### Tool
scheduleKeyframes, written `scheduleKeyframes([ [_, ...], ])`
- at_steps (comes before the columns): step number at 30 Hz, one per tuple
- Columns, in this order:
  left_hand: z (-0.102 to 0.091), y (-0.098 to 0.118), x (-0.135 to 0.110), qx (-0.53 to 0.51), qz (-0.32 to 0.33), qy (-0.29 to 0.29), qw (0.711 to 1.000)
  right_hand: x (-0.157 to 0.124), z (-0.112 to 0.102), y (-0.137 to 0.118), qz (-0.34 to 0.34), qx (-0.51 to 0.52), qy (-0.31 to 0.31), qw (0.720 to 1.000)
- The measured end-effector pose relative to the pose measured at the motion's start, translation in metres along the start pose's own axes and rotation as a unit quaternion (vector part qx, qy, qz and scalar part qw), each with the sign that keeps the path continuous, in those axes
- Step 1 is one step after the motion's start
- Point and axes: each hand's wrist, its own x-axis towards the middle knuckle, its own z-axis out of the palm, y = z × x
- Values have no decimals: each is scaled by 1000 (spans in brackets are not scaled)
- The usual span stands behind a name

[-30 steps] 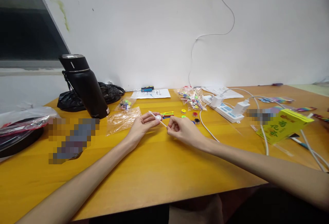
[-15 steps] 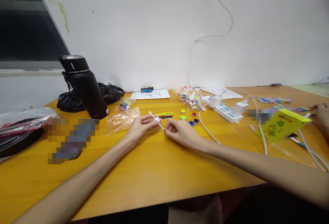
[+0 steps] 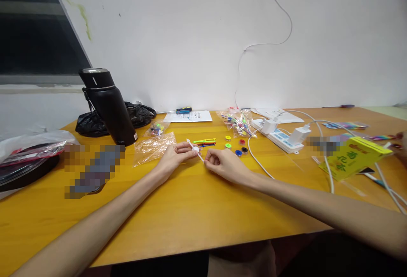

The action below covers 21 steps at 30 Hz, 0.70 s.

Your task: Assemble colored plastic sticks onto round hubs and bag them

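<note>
A thin white plastic arrow with a round disc at its middle (image 3: pixel 196 149) is tilted between my hands, its pointed head up and to the left. My left hand (image 3: pixel 173 158) pinches it by the disc with thumb and fingers. At the arrow's lower tail end, my right hand (image 3: pixel 224 164) has its thumb and fingertips closed in a pinch. Just behind lie several coloured plastic arrows, a yellow one (image 3: pixel 206 141) among them. Right of these are small round discs, including a yellow one (image 3: pixel 228 138), a green one (image 3: pixel 228 146) and a blue one (image 3: pixel 238 153).
Left stand a black bottle (image 3: pixel 111 109) and a blurred-out flat object (image 3: pixel 98 169). Clear plastic wrap (image 3: pixel 154 149) lies near my left hand. A bag of coloured parts (image 3: pixel 237 122), a white power strip (image 3: pixel 282 139) with cables and a yellow packet (image 3: pixel 354 158) sit right, near another person's hand (image 3: pixel 404 141).
The head view has turned slightly left, so everything sits a little further right. Both my hands keep nearly the same pose at the white arrow.
</note>
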Motion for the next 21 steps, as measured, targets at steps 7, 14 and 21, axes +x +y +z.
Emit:
scheduleKeyframes([
  [7, -1, -2, 1, -10, 5, 1, 1000, 2, -1, -2, -5, 25, -6, 1000],
  [14, 2, 1, 1, 8, 32, -21, 999, -2, 9, -3, -36, 118, -88, 989],
  [21, 3, 2, 1, -10, 35, -14, 999, -1, 11, -3, -48, 113, -110, 986],
])
